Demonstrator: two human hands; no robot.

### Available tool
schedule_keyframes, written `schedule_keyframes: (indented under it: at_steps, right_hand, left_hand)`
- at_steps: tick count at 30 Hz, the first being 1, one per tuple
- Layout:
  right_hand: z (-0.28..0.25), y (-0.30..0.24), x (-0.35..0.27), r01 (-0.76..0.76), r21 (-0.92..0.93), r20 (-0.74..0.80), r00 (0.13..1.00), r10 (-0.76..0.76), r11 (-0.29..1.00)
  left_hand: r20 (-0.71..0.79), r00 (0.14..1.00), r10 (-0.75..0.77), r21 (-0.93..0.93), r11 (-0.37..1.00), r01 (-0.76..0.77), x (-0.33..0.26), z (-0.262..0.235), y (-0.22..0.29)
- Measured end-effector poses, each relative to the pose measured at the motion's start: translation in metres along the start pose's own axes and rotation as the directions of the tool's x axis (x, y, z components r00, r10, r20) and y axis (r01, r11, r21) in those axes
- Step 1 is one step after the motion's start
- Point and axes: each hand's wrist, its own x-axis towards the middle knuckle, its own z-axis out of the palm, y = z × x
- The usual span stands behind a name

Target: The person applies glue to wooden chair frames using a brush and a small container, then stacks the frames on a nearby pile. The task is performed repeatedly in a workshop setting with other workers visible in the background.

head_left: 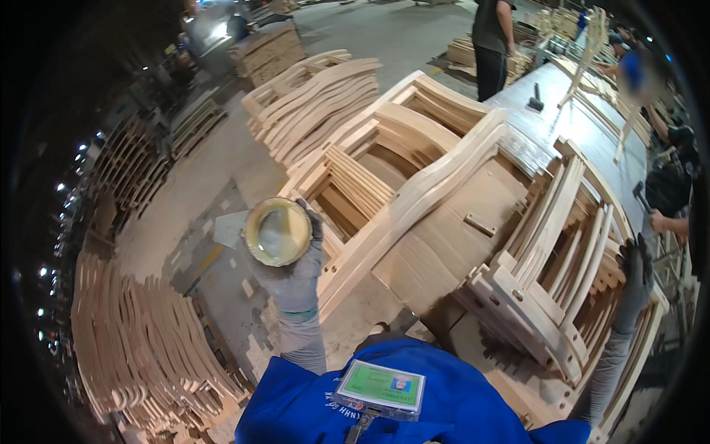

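Observation:
My left hand (294,263), in a grey glove, grips a round tub (278,231) whose inside is coated and partly filled with something pale and creamy. The tub is held up with its mouth facing me, beside a long stack of curved wooden frames (414,196). At the right, my gloved right hand (636,270) lies with stretched fingers along the outer side of a second stack of wooden frames with slats (536,285). It appears to touch the wood and holds nothing that I can see.
Cardboard (436,259) with a small wooden block (481,225) lies between the stacks. A metal-topped table (547,111) bears a mallet (536,98). A co-worker's hand (658,222) is near a hammer (640,194). Curved wooden parts (140,340) are piled at left; another person (492,44) stands beyond.

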Motion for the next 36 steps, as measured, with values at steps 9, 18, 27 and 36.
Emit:
schedule_keyframes:
  at_steps: [9,18,27,36]
  right_hand:
    - [0.080,0.038,-0.128,0.146,-0.094,-0.098,0.983,-0.155,0.985]
    - [0.135,0.045,-0.153,0.093,-0.663,-0.252,0.906,-0.339,0.742]
    - [0.152,0.039,-0.143,0.066,-0.724,-0.215,0.924,-0.316,0.687]
    - [0.151,0.038,-0.139,0.071,-0.807,-0.194,0.906,-0.376,0.586]
  left_hand:
    - [0.170,0.985,-0.036,0.518,0.853,-0.058,0.042,-0.071,0.065]
    - [0.501,0.866,-0.009,0.804,0.375,-0.461,0.062,-0.079,0.103]
    - [0.284,0.937,0.204,0.800,0.488,-0.349,0.047,-0.077,0.120]
    - [0.374,0.880,0.292,0.911,0.062,-0.408,0.041,-0.103,0.147]
